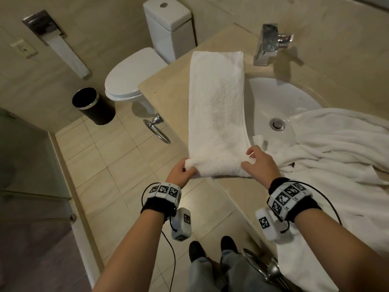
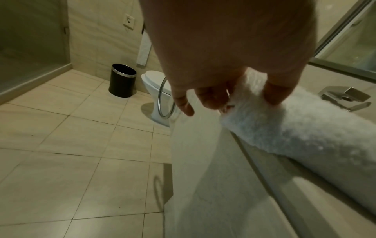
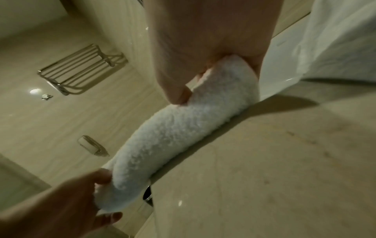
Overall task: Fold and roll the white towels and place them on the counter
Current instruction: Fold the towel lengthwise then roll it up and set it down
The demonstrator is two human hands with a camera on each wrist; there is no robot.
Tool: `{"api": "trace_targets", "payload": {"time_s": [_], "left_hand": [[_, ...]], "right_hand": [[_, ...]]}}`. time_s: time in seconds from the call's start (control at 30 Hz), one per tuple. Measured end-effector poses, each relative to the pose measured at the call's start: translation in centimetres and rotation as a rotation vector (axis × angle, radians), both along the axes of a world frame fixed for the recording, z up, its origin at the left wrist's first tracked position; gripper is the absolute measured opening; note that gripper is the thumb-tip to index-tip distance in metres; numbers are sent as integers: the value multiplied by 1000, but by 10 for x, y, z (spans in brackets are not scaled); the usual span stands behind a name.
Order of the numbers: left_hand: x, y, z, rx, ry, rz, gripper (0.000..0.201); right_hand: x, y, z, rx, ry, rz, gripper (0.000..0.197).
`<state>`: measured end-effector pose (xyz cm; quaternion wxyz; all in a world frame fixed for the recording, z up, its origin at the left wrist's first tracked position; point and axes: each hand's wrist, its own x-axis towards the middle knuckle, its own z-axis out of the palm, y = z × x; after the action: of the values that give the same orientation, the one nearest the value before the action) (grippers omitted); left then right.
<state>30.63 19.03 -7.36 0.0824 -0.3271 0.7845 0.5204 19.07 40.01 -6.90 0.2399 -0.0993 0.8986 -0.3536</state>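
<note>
Both hands, left (image 1: 182,172) and right (image 1: 261,163), palms down, pinching the towel's (image 1: 216,106) rolled near end.

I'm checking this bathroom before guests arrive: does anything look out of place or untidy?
Yes. A crumpled white towel is heaped over the counter, spilling into the sink. The folded towel that both hands are rolling lies neatly, though its near end overhangs the counter edge.

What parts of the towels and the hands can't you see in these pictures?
- Left hand: in the head view its fingertips are tucked under the rolled end of the folded towel.
- Right hand: in the right wrist view it is blurred and cut off by the top edge.
- Loose towel: the head view's right edge cuts it off, so its full size is unknown.
</note>
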Motion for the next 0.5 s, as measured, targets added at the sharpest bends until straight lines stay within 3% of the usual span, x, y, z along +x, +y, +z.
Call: {"api": "trace_targets", "payload": {"time_s": [0.1,0.2,0.3,0.4,0.5], "left_hand": [[-6,5,0,9,-35,54,37],[-13,7,0,-60,-100,34,53],[-21,7,-1,-215,-187,-34,37],[-30,6,4,-351,-251,-102,25],[-36,2,8,-441,-308,-183,12]], "right_hand": [[-6,5,-3,-24,15,-74,35],[-13,8,-6,29,31,-68,35],[-19,0,-5,180,71,-29,32],[-14,-13,5,391,519,182,25],[10,-30,5,250,827,502,28]]}}
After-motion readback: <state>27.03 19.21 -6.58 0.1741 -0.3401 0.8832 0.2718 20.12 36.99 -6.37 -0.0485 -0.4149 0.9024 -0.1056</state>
